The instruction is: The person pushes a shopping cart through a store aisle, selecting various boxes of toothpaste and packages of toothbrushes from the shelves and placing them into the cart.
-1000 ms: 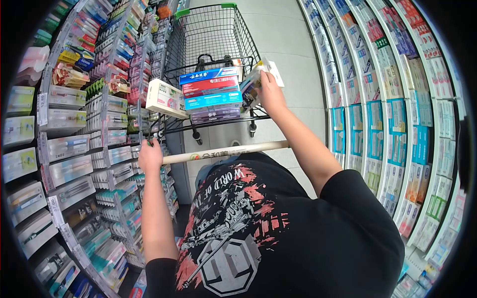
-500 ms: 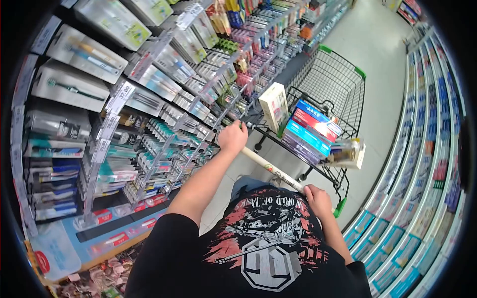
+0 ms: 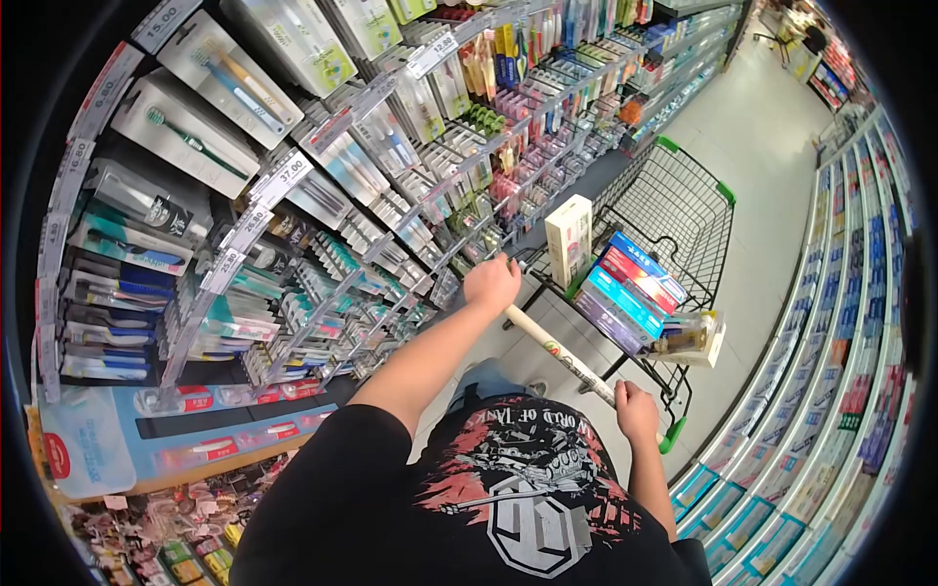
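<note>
My left hand (image 3: 491,283) is wrapped round the left end of the pale handle bar (image 3: 555,354) of a shopping cart. Round the bar's right end closes my right hand (image 3: 637,410). Just beyond the bar, at the cart's near end, stand a cream upright box (image 3: 569,240), a stack of blue, red and purple boxes (image 3: 627,293) and a clear-fronted package (image 3: 689,338). Behind them stretches the black wire basket (image 3: 674,210) with green corners.
Shelves of packaged toothbrushes (image 3: 200,142) with price tags (image 3: 283,179) rise close on the left. Curved shelves of boxed goods (image 3: 782,391) run along the right. A tiled aisle floor (image 3: 772,146) leads ahead, with a red display (image 3: 831,86) at its far end.
The view has shifted, so the cart, both hands and the left shelves appear lower and mostly further right. Both hands keep their hold on the bar. More of the aisle's far end shows.
</note>
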A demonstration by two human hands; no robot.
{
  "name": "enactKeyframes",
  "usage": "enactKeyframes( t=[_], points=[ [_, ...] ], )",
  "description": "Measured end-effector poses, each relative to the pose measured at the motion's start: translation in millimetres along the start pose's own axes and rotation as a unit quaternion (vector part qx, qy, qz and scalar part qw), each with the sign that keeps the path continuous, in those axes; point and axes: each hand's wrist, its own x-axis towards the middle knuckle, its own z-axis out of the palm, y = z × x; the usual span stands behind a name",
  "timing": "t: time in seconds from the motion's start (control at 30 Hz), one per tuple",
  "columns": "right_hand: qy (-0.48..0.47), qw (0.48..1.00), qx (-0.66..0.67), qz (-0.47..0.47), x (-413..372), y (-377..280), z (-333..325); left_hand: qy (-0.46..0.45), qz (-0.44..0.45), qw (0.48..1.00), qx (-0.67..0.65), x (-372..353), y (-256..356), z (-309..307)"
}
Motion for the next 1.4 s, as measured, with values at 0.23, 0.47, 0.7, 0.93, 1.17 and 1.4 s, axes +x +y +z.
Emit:
enactKeyframes(
  t=[0.23,0.47,0.7,0.93,1.17,1.4],
  points=[
    [0.012,1.0,-0.006,-0.005,22.6,8.2,-8.1,-0.006,0.016,1.0,0.003,17.5,19.8,-0.5],
    [0.026,1.0,0.009,0.001,44.5,2.3,-17.6,-0.02,0.016,1.0,0.015,50.6,33.3,6.9],
    [0.038,0.999,0.016,0.007,74.5,-1.2,-32.3,-0.027,0.026,0.999,0.015,80.5,60.0,4.7],
    [0.046,0.996,-0.068,-0.019,120.5,-2.1,-48.1,-0.063,0.048,0.996,0.04,121.6,88.2,14.3],
    [0.061,0.996,0.062,0.027,164.2,-16.4,-60.5,-0.14,0.051,0.989,0.012,162.1,105.4,26.5],
    [0.055,0.994,0.08,0.058,196.9,-5.0,-76.6,-0.212,0.103,0.972,-0.012,201.2,116.4,33.5]
  ],
)
